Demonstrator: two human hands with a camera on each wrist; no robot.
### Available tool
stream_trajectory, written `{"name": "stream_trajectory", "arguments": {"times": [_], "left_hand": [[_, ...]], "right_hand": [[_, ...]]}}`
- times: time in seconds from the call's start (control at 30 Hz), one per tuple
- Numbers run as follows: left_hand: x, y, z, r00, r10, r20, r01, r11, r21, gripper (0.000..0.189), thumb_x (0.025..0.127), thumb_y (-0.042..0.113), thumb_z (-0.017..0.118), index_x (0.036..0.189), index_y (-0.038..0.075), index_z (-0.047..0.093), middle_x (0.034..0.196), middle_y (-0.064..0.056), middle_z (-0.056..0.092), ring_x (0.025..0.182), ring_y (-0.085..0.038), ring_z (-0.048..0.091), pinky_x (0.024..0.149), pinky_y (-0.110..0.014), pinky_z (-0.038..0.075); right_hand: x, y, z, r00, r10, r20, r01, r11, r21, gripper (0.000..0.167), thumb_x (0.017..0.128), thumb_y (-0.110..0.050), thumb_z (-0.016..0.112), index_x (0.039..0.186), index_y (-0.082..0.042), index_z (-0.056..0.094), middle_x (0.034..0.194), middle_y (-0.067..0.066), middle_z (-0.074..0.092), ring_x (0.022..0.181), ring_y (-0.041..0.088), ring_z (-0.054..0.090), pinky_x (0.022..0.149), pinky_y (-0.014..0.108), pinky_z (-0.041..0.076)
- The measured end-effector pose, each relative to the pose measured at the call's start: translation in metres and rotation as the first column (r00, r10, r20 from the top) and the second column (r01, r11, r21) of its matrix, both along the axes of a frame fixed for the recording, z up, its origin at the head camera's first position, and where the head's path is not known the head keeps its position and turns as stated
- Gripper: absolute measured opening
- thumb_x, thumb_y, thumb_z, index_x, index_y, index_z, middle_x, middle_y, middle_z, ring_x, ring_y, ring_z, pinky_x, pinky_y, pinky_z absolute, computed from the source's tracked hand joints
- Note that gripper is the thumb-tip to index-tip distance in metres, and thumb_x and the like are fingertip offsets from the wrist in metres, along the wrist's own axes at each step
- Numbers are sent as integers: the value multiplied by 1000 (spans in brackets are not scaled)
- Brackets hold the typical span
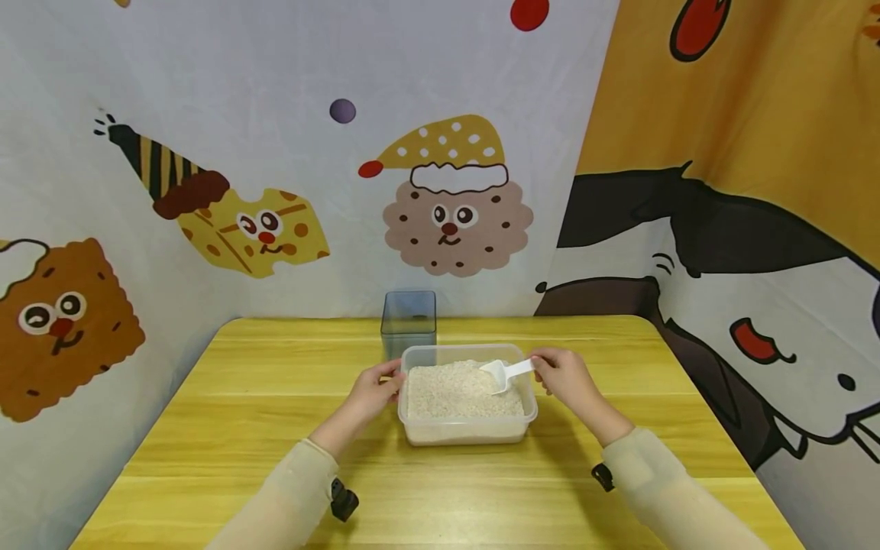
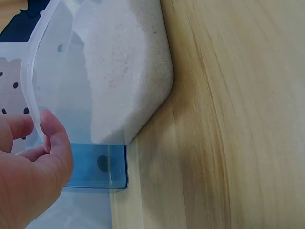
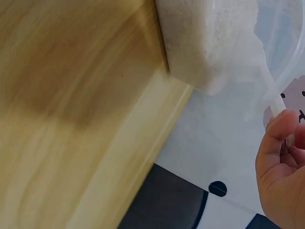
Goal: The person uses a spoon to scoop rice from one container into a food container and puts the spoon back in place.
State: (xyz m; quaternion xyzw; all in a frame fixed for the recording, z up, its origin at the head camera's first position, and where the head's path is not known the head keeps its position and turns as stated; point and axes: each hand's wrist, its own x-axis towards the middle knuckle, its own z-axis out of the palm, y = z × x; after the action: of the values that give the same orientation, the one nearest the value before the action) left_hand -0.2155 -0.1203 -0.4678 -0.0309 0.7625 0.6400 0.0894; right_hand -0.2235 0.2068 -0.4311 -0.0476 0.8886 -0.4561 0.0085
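Right-hand grip (image 1: 565, 376) pinches the white scoop (image 1: 499, 376) by the far end of its handle, while the left-hand grip (image 1: 371, 393) holds the clear tub (image 1: 467, 435) at the rim of its left side. Over the right part of the tub, the scoop's bowl rests against the pale grains (image 1: 447, 389) (rice, by the look of them); how much it carries is hard to tell. The tub stands on the worktop (image 1: 227, 428), with a bluish see-through container (image 1: 409, 345) behind its left end; whether those two touch, I cannot say.

As for handling, the scoop looks like light, stiff plastic, firm enough to push into loose grains. Held so far back, it likely twists once loaded, so a hold nearer the bowl should steady it. Filled this deep, the tub is probably heavy for its thin walls, which may flex under a one-sided pinch; lifting it calls for support at both ends. Grains will run if tipped quickly. The bluish container seems rigid, smooth and perhaps slippery, best taken round its sides.
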Motion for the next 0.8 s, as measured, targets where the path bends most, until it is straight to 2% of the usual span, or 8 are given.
{"name": "stream_trajectory", "arguments": {"times": [0.17, 0.4, 0.6, 0.8], "left_hand": [[0, -1, 0, 1000, -1, 5, 1, 1000, 7, 43, 97, 10, 53, 138, 0, 46, 101, -7, 49, 88, -19, 55, 74, -32, 52], [0, -2, -2, 1000, 13, -3, -13, 1000, 11, 43, 96, 9, 53, 137, 0, 47, 102, -8, 50, 91, -22, 56, 72, -27, 52], [1, -1, -3, 1000, 11, -18, -10, 1000, 29, 41, 97, 7, 52, 137, -3, 47, 100, -8, 50, 85, -17, 54, 70, -25, 50], [3, -1, -1, 1000, -5, -26, 6, 999, 37, 42, 98, 7, 50, 138, -3, 44, 100, -8, 49, 80, -13, 51, 69, -23, 48]], "right_hand": [[-3, -1, -4, 998, -48, 49, 52, 996, -76, 26, 98, -11, 51, 110, 8, 63, 72, 19, 61, 55, 15, 53, 50, 32, 51], [-5, -7, -4, 990, -93, 108, 110, 980, -167, 28, 97, -9, 50, 112, 12, 60, 67, 6, 59, 55, 10, 52, 49, 25, 50], [-5, -9, -6, 977, -114, 177, 160, 949, -271, 30, 99, -9, 47, 116, 14, 56, 66, 2, 57, 56, 9, 51, 50, 21, 48], [-4, -8, -10, 968, -93, 233, 174, 918, -355, 32, 101, -11, 43, 120, 13, 54, 68, 1, 55, 58, 8, 49, 52, 20, 47]]}}
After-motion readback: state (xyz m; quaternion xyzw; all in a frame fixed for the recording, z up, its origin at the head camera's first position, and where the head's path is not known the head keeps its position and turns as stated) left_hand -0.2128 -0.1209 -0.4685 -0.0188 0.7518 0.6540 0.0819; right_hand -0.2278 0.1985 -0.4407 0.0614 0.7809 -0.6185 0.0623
